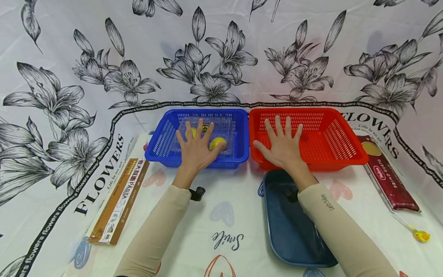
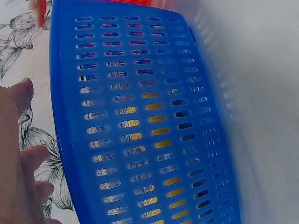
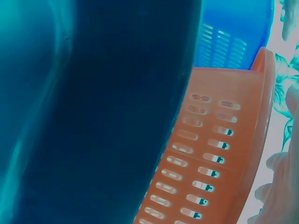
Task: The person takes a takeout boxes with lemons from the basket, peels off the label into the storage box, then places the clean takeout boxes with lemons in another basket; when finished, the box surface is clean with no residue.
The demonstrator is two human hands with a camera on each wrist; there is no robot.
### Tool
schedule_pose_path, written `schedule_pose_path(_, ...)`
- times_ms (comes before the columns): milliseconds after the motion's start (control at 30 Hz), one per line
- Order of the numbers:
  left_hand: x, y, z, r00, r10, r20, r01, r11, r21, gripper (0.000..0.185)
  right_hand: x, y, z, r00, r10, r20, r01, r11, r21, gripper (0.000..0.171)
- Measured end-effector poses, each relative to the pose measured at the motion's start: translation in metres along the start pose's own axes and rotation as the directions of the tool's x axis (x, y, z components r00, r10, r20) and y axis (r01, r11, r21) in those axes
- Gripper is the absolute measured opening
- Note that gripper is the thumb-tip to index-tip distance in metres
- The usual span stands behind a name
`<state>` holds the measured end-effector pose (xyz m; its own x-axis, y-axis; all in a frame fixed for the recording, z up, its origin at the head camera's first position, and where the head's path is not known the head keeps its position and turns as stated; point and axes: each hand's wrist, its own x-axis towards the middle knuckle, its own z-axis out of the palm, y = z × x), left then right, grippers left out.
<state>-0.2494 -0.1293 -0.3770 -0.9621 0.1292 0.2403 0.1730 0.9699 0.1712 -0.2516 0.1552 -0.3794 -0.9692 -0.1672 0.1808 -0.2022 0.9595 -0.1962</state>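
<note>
My left hand (image 1: 197,148) lies open with fingers spread over the front of a blue basket (image 1: 157,148). Under it are a clear plastic box (image 1: 226,124) and a yellow fruit (image 1: 217,143); a second yellow fruit (image 1: 193,132) shows between my fingers. My right hand (image 1: 282,144) lies open and spread over the front left of an empty red basket (image 1: 332,134). The left wrist view shows the blue basket's slotted wall (image 2: 140,116) with my left hand (image 2: 18,154) beside it. In the right wrist view, the red basket's wall (image 3: 219,154) stands next to my right hand (image 3: 280,186).
A dark blue tray (image 1: 290,227) lies under my right forearm, also filling the right wrist view (image 3: 93,116). A brown pasta box (image 1: 119,202) lies at the left, a dark red pasta pack (image 1: 389,179) at the right, with a small yellow item (image 1: 420,234) below it. A flower-print cloth covers everything.
</note>
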Motion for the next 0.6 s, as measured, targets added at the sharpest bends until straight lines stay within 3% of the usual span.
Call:
schedule_pose_path(300,0.001,-0.003,-0.004,1.000,-0.011,-0.019,0.009,0.997,-0.074,0.081,0.004,-0.003,-0.006,1.000,0.002,0.006,-0.002,1.000,0.012,0.094)
schedule_pose_path(600,-0.002,-0.007,-0.010,0.998,-0.005,-0.068,-0.003,0.992,-0.123,0.077,0.009,-0.012,-0.012,1.000,-0.004,0.021,0.002,0.993,0.119,0.093)
